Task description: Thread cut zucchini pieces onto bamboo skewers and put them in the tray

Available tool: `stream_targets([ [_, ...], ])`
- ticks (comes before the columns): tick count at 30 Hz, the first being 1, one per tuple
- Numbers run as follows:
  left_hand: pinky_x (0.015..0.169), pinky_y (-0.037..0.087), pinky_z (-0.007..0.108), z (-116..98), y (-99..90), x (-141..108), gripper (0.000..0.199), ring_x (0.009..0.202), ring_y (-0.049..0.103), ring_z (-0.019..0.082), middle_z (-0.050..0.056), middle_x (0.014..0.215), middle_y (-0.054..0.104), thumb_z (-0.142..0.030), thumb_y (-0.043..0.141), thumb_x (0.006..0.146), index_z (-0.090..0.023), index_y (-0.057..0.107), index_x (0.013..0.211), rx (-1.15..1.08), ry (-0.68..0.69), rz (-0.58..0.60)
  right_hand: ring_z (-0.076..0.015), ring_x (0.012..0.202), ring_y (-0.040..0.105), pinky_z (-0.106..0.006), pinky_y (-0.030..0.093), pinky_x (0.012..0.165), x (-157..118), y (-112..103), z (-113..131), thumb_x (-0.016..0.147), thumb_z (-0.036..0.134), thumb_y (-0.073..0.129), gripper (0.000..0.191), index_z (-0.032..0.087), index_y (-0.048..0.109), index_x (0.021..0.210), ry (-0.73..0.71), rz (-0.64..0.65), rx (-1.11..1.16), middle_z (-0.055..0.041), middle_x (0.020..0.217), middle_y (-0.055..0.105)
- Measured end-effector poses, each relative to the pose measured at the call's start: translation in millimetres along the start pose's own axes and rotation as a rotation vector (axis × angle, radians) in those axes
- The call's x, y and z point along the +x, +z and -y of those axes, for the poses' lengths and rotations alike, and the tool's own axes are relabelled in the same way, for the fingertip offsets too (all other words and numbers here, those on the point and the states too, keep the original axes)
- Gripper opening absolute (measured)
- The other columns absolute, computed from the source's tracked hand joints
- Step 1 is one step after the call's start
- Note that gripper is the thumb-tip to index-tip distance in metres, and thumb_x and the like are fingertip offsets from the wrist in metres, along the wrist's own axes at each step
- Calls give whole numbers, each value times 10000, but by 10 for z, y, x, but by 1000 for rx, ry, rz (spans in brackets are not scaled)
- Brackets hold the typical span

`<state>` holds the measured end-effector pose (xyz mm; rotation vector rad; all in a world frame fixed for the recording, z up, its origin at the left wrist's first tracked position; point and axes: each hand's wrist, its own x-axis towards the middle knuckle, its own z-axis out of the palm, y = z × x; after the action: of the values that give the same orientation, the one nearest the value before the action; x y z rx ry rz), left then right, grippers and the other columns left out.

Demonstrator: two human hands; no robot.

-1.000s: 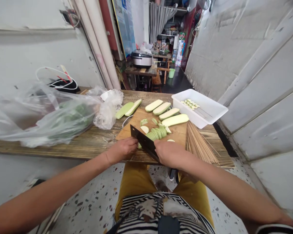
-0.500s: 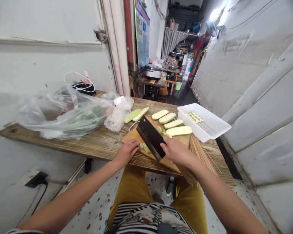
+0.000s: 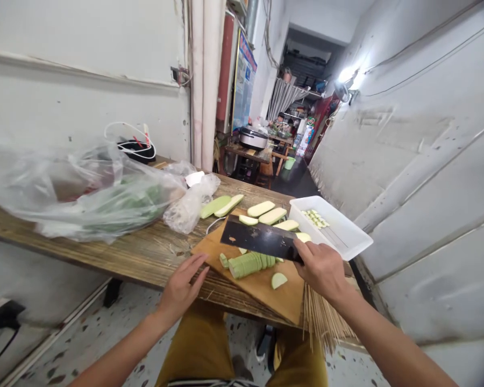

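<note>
My right hand [image 3: 321, 267] grips a dark cleaver [image 3: 262, 239] by its handle end, the broad blade lying across above the wooden cutting board [image 3: 290, 301]. Below the blade, a row of sliced pale-green squash [image 3: 252, 263] rests on the board, its slices leaning together. One half-round squash slice [image 3: 279, 280] lies apart to the right. My left hand [image 3: 182, 285] is at the board's left edge, thumb and fingers spread, holding nothing. Beyond the board are several halved squash pieces [image 3: 272, 216], some partly hidden by the cleaver.
A white plastic tub [image 3: 347, 228] at the right holds skewered squash pieces. Thin bamboo skewers [image 3: 325, 317] lie beside the board. Two squash halves [image 3: 221, 206] lie near a crumpled plastic bag [image 3: 193, 204]. A large clear bag of greens [image 3: 116, 204] takes up the table's left.
The cleaver has swung from a steep slant to lying nearly crosswise. My left hand has moved off the squash, down and left, and its fingers have spread. The sliced row is now uncovered.
</note>
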<state>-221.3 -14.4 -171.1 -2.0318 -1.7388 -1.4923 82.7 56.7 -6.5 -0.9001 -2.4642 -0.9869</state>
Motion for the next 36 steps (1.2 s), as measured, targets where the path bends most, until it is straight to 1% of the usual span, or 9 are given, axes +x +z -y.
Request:
stream_targets([
  [5, 954, 454, 388, -142, -298, 338, 276, 1037, 584, 202, 78, 1108, 639, -244, 517, 845, -200, 610, 1101, -29, -104, -97, -171, 563, 489, -303, 294, 558, 27, 34, -31, 791, 106, 513, 216, 101, 646, 961, -120, 118, -9, -47, 629, 576],
  [8, 972, 432, 395, -276, -326, 650, 264, 1089, 556, 205, 70, 1142, 634, -273, 530, 840, -214, 642, 1071, -91, 12, 56, -177, 570, 499, -309, 308, 559, -32, 55, -86, 795, 74, 504, 218, 102, 632, 970, -193, 171, 15, -43, 647, 577],
  [12, 994, 406, 381, -428, -70, 958, 294, 1130, 541, 198, 78, 1162, 642, -316, 534, 837, -208, 654, 1083, -206, 155, 309, -185, 589, 513, -315, 328, 567, -102, 154, -133, 800, 44, 476, 230, 93, 620, 972, -269, 164, 44, -54, 678, 585],
  [16, 939, 439, 334, -450, 224, 1093, 287, 1047, 604, 198, 57, 1109, 675, -338, 580, 796, -222, 685, 1037, -285, -16, 482, -183, 574, 509, -319, 325, 559, -111, 265, -136, 811, 29, 442, 238, 78, 615, 967, -331, 106, 38, -58, 660, 571],
  [19, 858, 472, 292, -398, 325, 1133, 274, 945, 650, 195, 19, 1023, 709, -358, 628, 745, -239, 708, 980, -347, -148, 557, -183, 560, 504, -321, 323, 550, -104, 283, -138, 810, 22, 434, 241, 74, 617, 957, -365, 93, 35, -58, 647, 560],
  [24, 832, 481, 299, -272, 349, 1163, 345, 930, 650, 203, 18, 1054, 699, -392, 637, 717, -234, 696, 1019, -379, -245, 528, -181, 569, 506, -320, 335, 560, -64, 191, -125, 831, 26, 434, 235, 79, 620, 964, -354, 113, 49, -57, 652, 563],
  [28, 846, 474, 321, -165, 374, 1143, 392, 945, 635, 221, 54, 1055, 697, -360, 667, 685, -195, 689, 1040, -266, -222, 438, -180, 582, 514, -317, 351, 562, -91, 111, -146, 859, 43, 409, 238, 75, 626, 951, -377, 139, 56, -63, 646, 571],
  [32, 809, 484, 311, -49, 436, 1080, 345, 884, 645, 199, 50, 994, 714, -294, 616, 736, -202, 675, 1063, -192, -136, 413, -176, 567, 505, -321, 363, 555, -291, 43, -255, 864, 57, 400, 244, 95, 616, 971, -390, 176, 90, -60, 658, 584],
  [36, 822, 490, 317, 49, 512, 1024, 312, 911, 650, 199, 44, 1035, 704, -266, 580, 761, -215, 680, 1051, -187, -136, 436, -190, 589, 555, -324, 397, 569, -541, 0, -372, 848, 71, 421, 228, 103, 614, 966, -286, 157, 132, -69, 666, 620],
])
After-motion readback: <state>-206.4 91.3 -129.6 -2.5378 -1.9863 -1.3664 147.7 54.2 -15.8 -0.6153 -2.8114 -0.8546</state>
